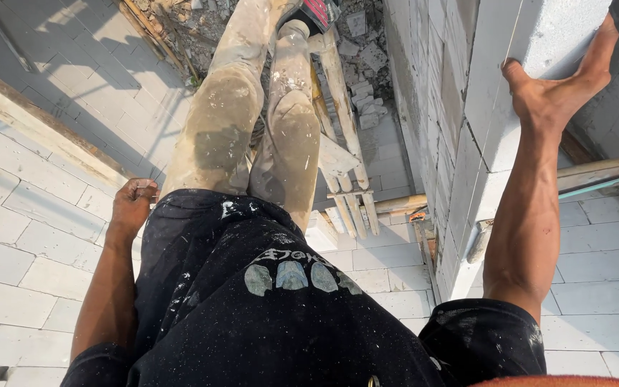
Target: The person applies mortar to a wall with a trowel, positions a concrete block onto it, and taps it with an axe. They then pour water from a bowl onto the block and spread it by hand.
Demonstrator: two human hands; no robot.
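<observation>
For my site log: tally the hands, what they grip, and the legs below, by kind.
Hands: 2, left hand clenched by the hip, right hand gripping
White block in the right hand's grip: 1
Dusty trouser legs: 2
Total: 5

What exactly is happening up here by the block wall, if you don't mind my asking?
A person in dusty trousers and a black shirt looks straight down from high up beside a white block wall. The right hand is spread against the top block, fingers wrapped over its edge. The left hand hangs curled at the hip, holding nothing visible. Wooden scaffolding and rubble lie below.
</observation>
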